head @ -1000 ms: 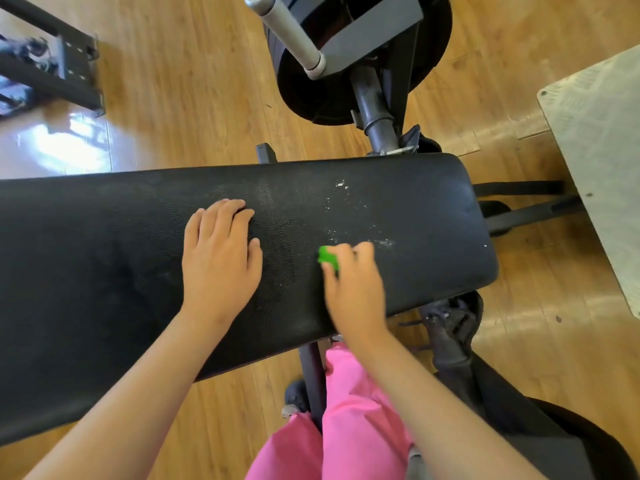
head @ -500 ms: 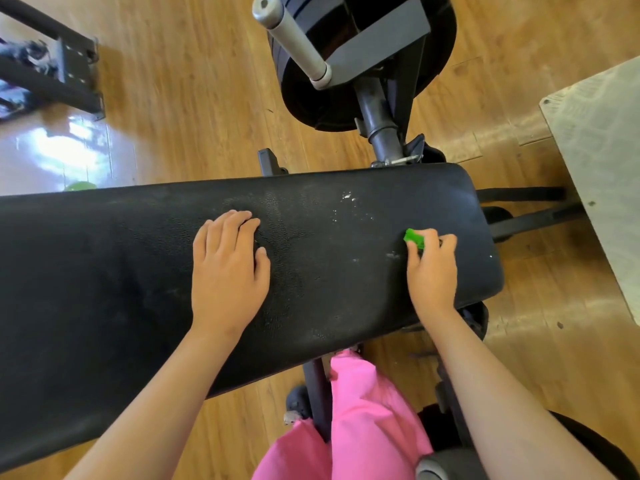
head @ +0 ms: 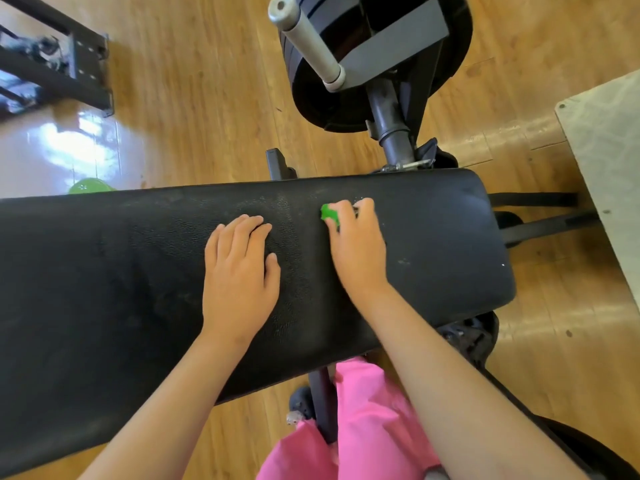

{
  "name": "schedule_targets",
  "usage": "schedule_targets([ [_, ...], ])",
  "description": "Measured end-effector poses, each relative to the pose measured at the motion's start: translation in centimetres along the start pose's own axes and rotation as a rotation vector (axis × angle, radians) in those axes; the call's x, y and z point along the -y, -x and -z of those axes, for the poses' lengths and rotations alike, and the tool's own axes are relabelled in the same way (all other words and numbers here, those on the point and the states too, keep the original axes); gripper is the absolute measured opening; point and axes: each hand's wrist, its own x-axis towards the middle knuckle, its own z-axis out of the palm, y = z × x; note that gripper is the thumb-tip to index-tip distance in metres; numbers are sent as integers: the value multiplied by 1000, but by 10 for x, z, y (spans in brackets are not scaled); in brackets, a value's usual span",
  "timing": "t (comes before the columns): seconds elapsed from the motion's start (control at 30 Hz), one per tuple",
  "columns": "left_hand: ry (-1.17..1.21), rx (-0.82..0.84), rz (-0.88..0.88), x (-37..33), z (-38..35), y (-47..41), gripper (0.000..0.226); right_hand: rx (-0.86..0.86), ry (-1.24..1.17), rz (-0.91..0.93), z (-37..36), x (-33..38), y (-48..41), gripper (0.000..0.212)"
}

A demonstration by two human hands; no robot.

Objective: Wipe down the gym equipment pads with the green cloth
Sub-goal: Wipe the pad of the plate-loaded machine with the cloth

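Observation:
A long black padded bench [head: 104,271] runs across the view, its rounded end at the right. My right hand [head: 356,247] presses a small green cloth [head: 329,213] onto the pad near its far edge; only a corner of the cloth shows past my fingers. My left hand [head: 239,275] lies flat on the pad to the left of it, fingers together, holding nothing. A few pale specks [head: 403,261] remain on the pad to the right of my right hand.
Behind the bench stand a grey post with black weight plates [head: 374,64] and a silver bar [head: 311,46]. A dark metal frame [head: 59,71] sits far left on the wooden floor. A pale board [head: 609,161] lies at the right. A green object [head: 88,186] peeks from behind the pad.
My right hand with the cloth went right toward the pad's end, then came back left and farther up the pad. The white specks near the far edge are mostly gone. My left hand stayed put.

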Motion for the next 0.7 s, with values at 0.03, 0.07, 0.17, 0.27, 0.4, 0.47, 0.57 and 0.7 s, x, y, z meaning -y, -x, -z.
schedule_targets([
  [0.03, 4, -5, -1, 0, 0, 0, 36, -2, 26, -40, 2, -14, -7, 16],
  [0.07, 4, -9, -1, 0, 1, 0, 37, -7, 58, -89, 5, -30, -12, 16],
  [0.17, 7, -18, 4, -1, 0, 0, 39, -21, 123, -261, 16, -75, -20, 16],
  [0.27, 4, -26, 4, -1, -1, -1, 35, -20, 121, -359, 18, -86, -19, 16],
  [0.4, -9, -19, 10, -1, -3, 0, 36, 0, -11, -257, 9, -29, -11, 17],
  [0.47, -10, -10, 12, -1, -4, 0, 37, 22, -74, -124, -3, 14, -5, 16],
  [0.57, -3, -1, 33, -1, -2, 0, 41, 6, -91, 80, -17, 56, -7, 14],
  [0.7, -33, 16, 60, -3, 1, 0, 43, 24, -54, 179, -16, 32, -27, 18],
])
